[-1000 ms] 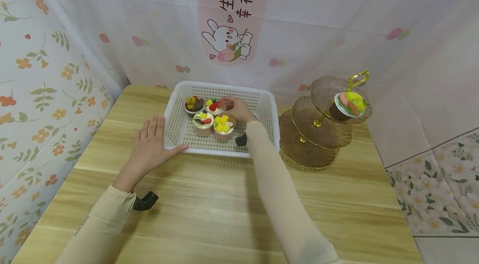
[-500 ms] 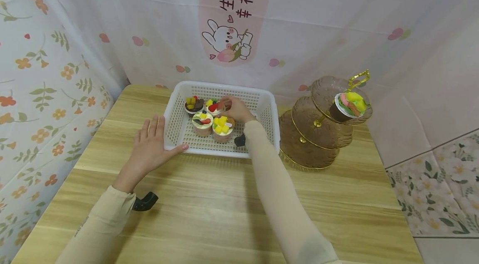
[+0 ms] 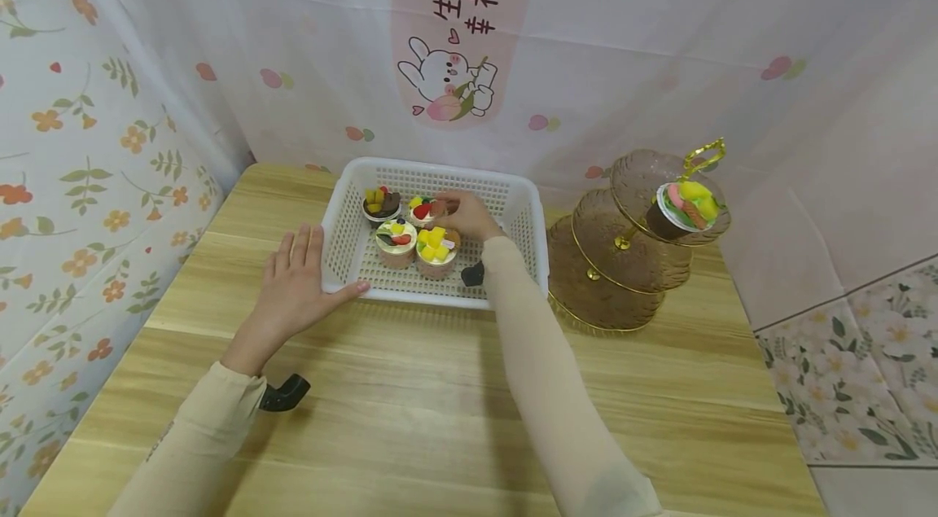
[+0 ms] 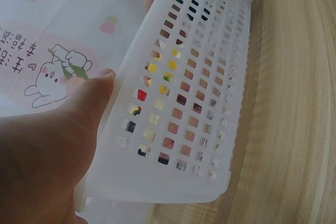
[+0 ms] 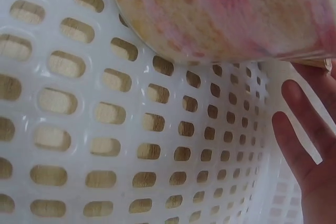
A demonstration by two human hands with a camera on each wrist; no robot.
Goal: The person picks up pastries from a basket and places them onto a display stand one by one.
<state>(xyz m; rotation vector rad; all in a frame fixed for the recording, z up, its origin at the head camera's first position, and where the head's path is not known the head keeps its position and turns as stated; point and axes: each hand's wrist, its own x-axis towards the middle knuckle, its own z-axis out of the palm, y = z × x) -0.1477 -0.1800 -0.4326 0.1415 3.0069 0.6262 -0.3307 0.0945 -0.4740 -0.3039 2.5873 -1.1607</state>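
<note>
A white perforated plastic basket (image 3: 432,301) holds several dessert cups with toy-like toppings. My left hand (image 3: 293,281) lies with spread fingers against its left front corner, thumb along the rim. My right hand (image 3: 469,216) reaches inside and pinches the strawberry-topped dessert cup (image 3: 420,212) at the back; the contact is partly hidden. Nearer me is a yellow-cube-topped cup (image 3: 436,252), beside a cup with red and yellow fruit (image 3: 396,244). A dark-topped cup (image 3: 381,206) sits at the back left. In the right wrist view a pink layered cup (image 5: 226,14) looms close, with fingers (image 5: 299,145) behind it.
To the basket's right stands a three-tier cake stand (image 3: 623,240) with gold trim. A brown cup with fruit toppings (image 3: 685,208) sits on its top tier. The wooden table (image 3: 410,403) meets a printed curtain (image 3: 293,37) behind.
My right hand stays at the strawberry-topped cup, which shifts very slightly to the right. The nearer cups have shifted a little to the left. My left hand stays at the basket corner.
</note>
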